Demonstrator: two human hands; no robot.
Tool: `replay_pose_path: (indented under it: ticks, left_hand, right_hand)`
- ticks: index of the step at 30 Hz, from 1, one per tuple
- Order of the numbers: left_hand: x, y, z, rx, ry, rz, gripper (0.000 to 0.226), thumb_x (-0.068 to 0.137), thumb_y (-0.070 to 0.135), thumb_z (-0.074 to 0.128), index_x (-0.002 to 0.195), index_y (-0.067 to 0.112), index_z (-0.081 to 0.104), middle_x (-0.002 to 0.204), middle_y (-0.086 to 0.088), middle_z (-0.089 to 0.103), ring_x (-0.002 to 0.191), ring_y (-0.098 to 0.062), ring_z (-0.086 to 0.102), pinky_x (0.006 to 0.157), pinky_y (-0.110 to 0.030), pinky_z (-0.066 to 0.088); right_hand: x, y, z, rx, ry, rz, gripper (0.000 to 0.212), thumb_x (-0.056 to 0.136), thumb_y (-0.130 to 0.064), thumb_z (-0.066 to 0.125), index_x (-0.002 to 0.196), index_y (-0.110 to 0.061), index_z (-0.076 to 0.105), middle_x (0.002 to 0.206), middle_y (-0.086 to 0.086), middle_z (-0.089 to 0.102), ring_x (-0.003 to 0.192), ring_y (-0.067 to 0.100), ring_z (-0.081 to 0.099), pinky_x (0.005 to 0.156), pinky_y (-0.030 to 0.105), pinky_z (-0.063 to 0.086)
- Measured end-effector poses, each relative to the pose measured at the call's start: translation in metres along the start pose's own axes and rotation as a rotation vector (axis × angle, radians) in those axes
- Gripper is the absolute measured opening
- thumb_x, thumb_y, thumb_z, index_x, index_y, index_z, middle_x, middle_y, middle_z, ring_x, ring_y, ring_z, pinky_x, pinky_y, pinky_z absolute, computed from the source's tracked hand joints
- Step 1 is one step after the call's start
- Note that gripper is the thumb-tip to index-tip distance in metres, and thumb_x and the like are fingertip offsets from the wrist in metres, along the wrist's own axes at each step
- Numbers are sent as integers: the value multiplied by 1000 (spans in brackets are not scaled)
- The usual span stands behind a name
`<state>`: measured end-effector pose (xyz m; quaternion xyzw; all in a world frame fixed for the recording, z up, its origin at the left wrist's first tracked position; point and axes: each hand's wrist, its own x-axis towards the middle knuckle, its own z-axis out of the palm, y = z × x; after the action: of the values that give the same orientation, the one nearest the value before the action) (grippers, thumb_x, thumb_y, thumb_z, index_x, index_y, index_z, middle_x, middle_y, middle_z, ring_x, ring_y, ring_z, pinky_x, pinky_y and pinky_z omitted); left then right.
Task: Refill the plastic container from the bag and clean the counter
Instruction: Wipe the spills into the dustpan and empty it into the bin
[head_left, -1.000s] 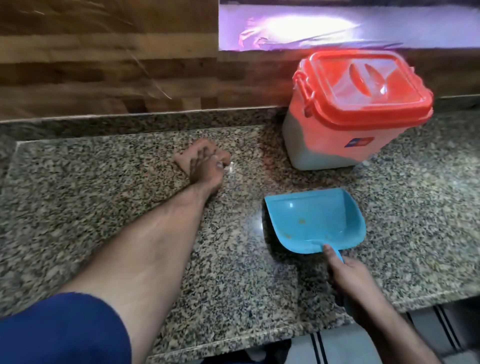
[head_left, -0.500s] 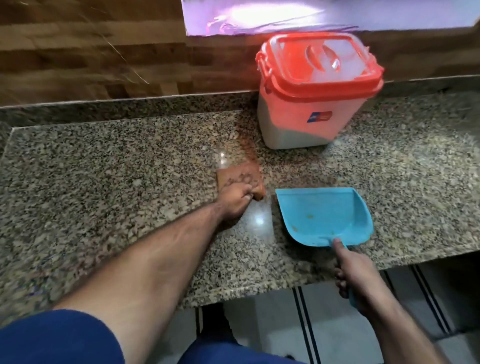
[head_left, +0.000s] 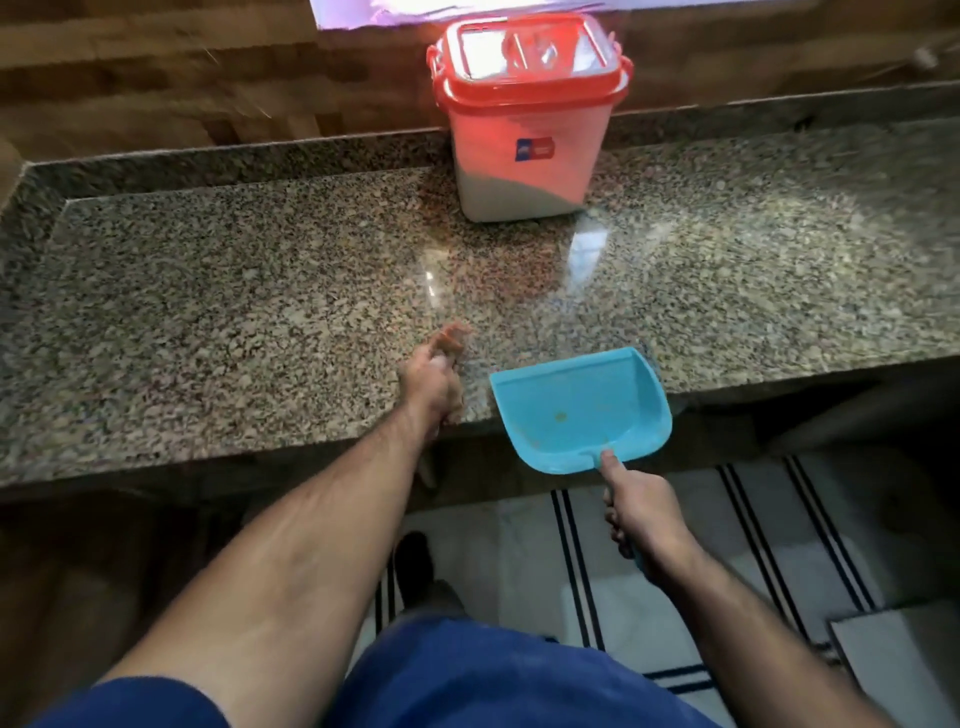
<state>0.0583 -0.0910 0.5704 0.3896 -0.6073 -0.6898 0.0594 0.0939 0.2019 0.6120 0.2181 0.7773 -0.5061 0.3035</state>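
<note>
Since the earlier frame, left hand (head_left: 434, 382), fingers gripping cloth (head_left: 453, 335), sweeps to counter (head_left: 208, 322) edge beside dustpan (head_left: 576, 408) gripped by right hand (head_left: 641, 512); cleaning nears completion.

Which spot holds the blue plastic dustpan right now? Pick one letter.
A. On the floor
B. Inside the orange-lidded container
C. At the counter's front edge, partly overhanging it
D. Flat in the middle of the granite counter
C: the blue plastic dustpan sits at the speckled granite counter's front edge, its rear part past the edge over the floor, with the right hand gripping its handle.
</note>
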Motion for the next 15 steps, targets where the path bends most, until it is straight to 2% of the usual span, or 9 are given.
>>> replay_pose_path:
  ticks: [1,4,6,7,8,9,10,12,15]
  left_hand:
    - [-4,0,-4,-69,54,-32,38,110,6,35,133,19,64,60,4,60,36,-10,39,40,-20,35]
    - [-16,4,-18,-124,164,-10,28,111,10,29,116,18,56,64,4,43,36,-4,30,40,-18,31]
    - [-25,13,-31,-197,165,-22,26,109,9,29,116,18,53,68,3,50,41,-6,37,42,-19,35]
    - [-30,16,-37,-228,169,-32,27,107,10,31,121,16,55,79,-1,62,50,-10,51,54,-21,48]
    - [-33,18,-44,-235,166,-31,31,106,11,34,127,17,56,98,-4,72,68,-17,65,79,-25,58]
    - [-32,18,-53,-243,176,-27,34,104,13,37,131,18,57,115,-6,74,87,-23,69,104,-36,55]
    - [-31,19,-61,-257,190,-12,35,103,16,40,133,20,57,123,-7,73,94,-25,67,114,-43,51]
    - [-38,28,-74,-293,221,32,32,101,23,46,130,20,58,123,-9,74,89,-16,67,97,-36,59]
    - [-48,36,-96,-277,300,49,22,109,25,50,126,15,59,94,-1,68,66,-8,62,66,-28,55]
  right_hand:
    - [-7,8,-2,-14,-5,1,57,100,-61,62,68,-14,56,51,1,47,40,17,37,45,24,28]
    - [-24,30,-3,-30,-45,11,55,103,-56,61,71,-12,53,50,0,43,38,16,34,44,24,28]
    - [-35,42,3,-31,-84,31,52,103,-56,61,75,-13,51,51,0,40,38,16,31,44,24,25]
    - [-39,49,7,-35,-104,40,51,102,-57,62,76,-14,52,52,0,40,39,16,30,45,26,24]
    - [-44,55,11,-36,-121,47,51,101,-58,62,75,-16,52,52,0,39,40,17,30,47,27,23]
    - [-48,62,14,-43,-137,54,51,101,-59,63,74,-17,51,53,-1,39,40,17,29,47,28,23]
    - [-52,68,18,-54,-153,64,51,100,-59,62,74,-17,50,53,-1,39,40,16,29,47,27,23]
    - [-59,79,23,-68,-180,99,53,101,-61,61,72,-18,49,52,0,39,38,16,28,46,25,22]
    - [-68,90,30,-49,-215,134,54,100,-63,60,73,-18,49,54,1,41,40,16,28,48,26,21]
